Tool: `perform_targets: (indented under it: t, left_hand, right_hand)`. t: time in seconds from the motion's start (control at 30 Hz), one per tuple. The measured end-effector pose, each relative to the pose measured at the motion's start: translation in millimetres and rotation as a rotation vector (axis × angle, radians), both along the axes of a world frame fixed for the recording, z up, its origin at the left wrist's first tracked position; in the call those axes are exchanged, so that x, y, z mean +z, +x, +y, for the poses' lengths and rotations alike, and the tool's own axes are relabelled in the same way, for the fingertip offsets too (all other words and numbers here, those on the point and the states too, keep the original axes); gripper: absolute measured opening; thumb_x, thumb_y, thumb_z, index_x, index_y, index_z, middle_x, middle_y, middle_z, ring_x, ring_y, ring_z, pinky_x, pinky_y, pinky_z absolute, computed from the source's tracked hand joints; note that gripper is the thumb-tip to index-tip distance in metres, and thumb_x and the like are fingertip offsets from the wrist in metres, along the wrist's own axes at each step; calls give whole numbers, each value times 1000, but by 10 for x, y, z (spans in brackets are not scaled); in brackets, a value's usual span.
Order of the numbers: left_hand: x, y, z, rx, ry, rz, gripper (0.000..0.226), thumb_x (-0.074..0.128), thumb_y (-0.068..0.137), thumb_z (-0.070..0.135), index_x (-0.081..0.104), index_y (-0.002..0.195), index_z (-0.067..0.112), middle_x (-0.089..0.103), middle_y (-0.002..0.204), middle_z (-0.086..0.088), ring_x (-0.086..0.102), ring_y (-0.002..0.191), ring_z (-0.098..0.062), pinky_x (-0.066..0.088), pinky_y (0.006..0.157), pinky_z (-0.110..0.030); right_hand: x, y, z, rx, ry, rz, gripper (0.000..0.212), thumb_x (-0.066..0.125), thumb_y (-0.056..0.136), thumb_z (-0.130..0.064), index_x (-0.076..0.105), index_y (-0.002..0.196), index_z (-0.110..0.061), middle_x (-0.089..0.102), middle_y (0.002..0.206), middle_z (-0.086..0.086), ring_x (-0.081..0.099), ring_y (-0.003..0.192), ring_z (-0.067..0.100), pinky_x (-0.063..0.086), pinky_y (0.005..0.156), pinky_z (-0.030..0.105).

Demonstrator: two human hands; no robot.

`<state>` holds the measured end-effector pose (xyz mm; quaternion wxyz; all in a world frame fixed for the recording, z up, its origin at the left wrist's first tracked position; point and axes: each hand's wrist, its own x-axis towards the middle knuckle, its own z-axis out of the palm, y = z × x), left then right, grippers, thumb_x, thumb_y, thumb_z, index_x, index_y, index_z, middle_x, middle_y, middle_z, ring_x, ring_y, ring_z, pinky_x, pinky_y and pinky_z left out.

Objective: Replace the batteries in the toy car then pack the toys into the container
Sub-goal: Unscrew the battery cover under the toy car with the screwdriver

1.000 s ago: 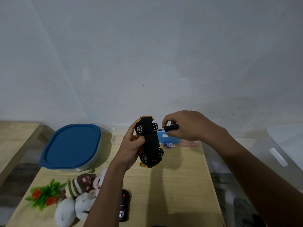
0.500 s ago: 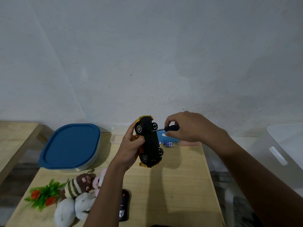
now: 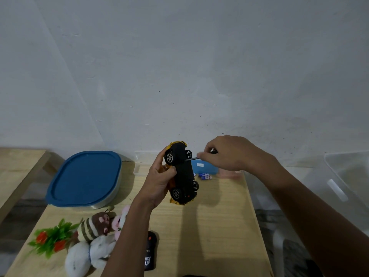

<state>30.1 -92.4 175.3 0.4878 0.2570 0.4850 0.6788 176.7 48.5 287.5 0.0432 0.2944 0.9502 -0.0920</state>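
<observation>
My left hand (image 3: 157,180) grips the yellow toy car (image 3: 182,173) above the table, its black underside and wheels turned toward me. My right hand (image 3: 225,153) pinches a small screwdriver (image 3: 192,158) whose tip touches the car's underside near the upper wheels; its black handle is mostly hidden by my fingers. Loose batteries (image 3: 205,176) lie on the wooden table (image 3: 215,226) behind the car. The container with a blue lid (image 3: 84,177) sits at the table's back left.
Plush toys (image 3: 93,236) and a plastic plant with red flowers (image 3: 51,237) lie at the front left. A black remote control (image 3: 150,250) lies beside my left forearm. A blue box (image 3: 205,167) stands behind the batteries. A clear plastic bin (image 3: 347,182) stands off the right edge.
My right hand has shifted its grip along the screwdriver, fingers now covering most of the black handle. The car stays in the same spot in my left hand.
</observation>
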Motion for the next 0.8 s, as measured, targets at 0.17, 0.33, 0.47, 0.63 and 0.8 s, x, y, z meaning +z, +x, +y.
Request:
perform_targets:
  t: [0.17, 0.33, 0.47, 0.63, 0.8]
  left_hand:
    - [4, -8, -12, 15, 0, 7, 67, 62, 78, 6, 49, 140, 26, 69, 105, -11, 68, 91, -27, 57, 74, -40]
    - [44, 12, -12, 7, 13, 3, 70, 70, 74, 10, 50, 139, 27, 69, 104, -10, 68, 90, -27, 57, 72, -38]
    - [63, -4, -21, 8, 19, -18, 79, 75, 65, 19, 49, 139, 27, 68, 107, -12, 67, 93, -29, 57, 74, -41]
    - [3, -4, -18, 13, 3, -2, 69, 64, 77, 6, 47, 141, 26, 69, 106, -10, 68, 94, -28, 57, 75, -41]
    - [6, -2, -14, 7, 6, 8, 68, 62, 78, 6, 47, 141, 27, 69, 109, -11, 68, 95, -29, 57, 75, -41]
  right_hand:
    - [15, 16, -19, 70, 74, 36, 20, 52, 91, -52, 65, 96, -37, 60, 82, -15, 56, 76, 11, 31, 55, 22]
    - [7, 0, -35, 66, 18, 35, 15, 59, 87, -46, 59, 101, -39, 55, 79, -18, 57, 82, 12, 32, 56, 21]
    - [-40, -32, -33, 35, 73, 27, 42, 46, 93, -53, 69, 87, -18, 65, 76, -4, 60, 72, 17, 38, 56, 26]
    - [36, 18, -24, 113, 62, 37, 15, 59, 88, -45, 60, 103, -43, 65, 94, -16, 57, 82, 9, 30, 55, 19]
    - [23, -29, -21, 43, 31, 4, 35, 46, 93, -58, 66, 105, -32, 60, 88, -13, 58, 84, 11, 35, 61, 26]
